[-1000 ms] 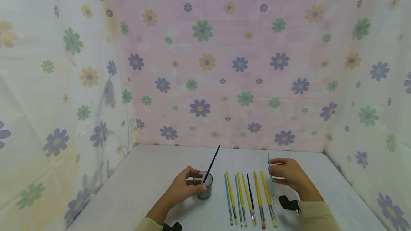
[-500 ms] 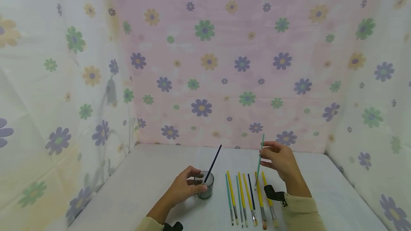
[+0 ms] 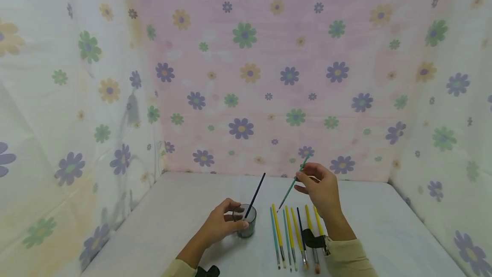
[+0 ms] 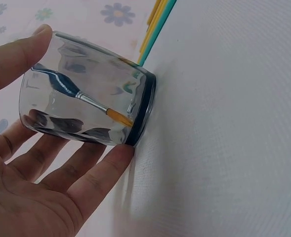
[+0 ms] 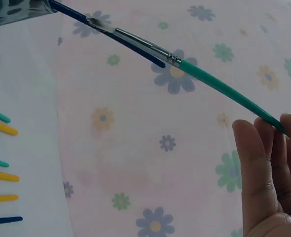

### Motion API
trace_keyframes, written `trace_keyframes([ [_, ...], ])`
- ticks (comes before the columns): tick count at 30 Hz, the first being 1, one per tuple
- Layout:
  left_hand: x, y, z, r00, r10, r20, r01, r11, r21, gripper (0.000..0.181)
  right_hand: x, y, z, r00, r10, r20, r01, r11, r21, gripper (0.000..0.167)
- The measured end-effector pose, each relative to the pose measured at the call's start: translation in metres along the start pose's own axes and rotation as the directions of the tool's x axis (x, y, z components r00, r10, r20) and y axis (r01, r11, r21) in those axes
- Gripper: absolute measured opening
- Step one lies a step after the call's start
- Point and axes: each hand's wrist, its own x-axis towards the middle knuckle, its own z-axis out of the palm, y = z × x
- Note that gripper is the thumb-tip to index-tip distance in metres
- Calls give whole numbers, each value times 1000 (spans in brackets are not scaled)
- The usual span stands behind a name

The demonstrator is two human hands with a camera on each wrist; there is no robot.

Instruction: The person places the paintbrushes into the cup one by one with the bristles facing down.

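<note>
A clear drinking glass [image 3: 250, 228] stands upright on the table, held around its side by my left hand [image 3: 221, 225]. One dark blue paintbrush [image 3: 256, 191] leans in it; in the left wrist view its orange bristles [image 4: 118, 117] reach down near the glass's thick base. My right hand [image 3: 320, 189] pinches a green paintbrush [image 3: 290, 189] by its upper handle, between thumb and fingers. That brush is tilted, pale bristles [image 5: 101, 24] down and toward the glass, still apart from it in the head view. Both hands are off the row of paintbrushes.
Several paintbrushes lie side by side right of the glass, among them a yellow paintbrush [image 3: 278, 230] and a green one [image 3: 275, 236]. My right wrist mount [image 3: 312, 239] hides part of the row. A floral cloth [image 3: 211, 110] walls the white table [image 3: 180, 200].
My right hand has lifted the green paintbrush from the right end of the row and carried it left, tilting it toward the glass. The left hand and glass have stayed put.
</note>
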Motion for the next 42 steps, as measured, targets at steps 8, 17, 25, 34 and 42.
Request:
trace_keyframes([
  [8, 0, 0, 1, 1000, 7, 1, -7, 1000, -6, 67, -7, 7, 23, 997, -77, 24, 77, 997, 21, 27],
  [17, 3, -2, -1, 1000, 14, 0, -14, 1000, -6, 69, -13, 20, 51, 989, -112, 95, 117, 992, -42, 22],
  [25, 2, -2, -1, 1000, 16, 6, -16, 1000, -4, 66, -22, 29, 66, 985, -119, 124, 133, 985, -111, 15],
  [34, 1, -2, -1, 1000, 22, 16, -22, 1000, -3, 65, -19, 46, 69, 992, -8, 126, 23, 993, -112, 18],
  [42, 0, 2, -1, 999, 43, 6, -43, 999, -14, 63, -18, 57, 73, 986, 78, 148, -57, 989, -140, 20],
])
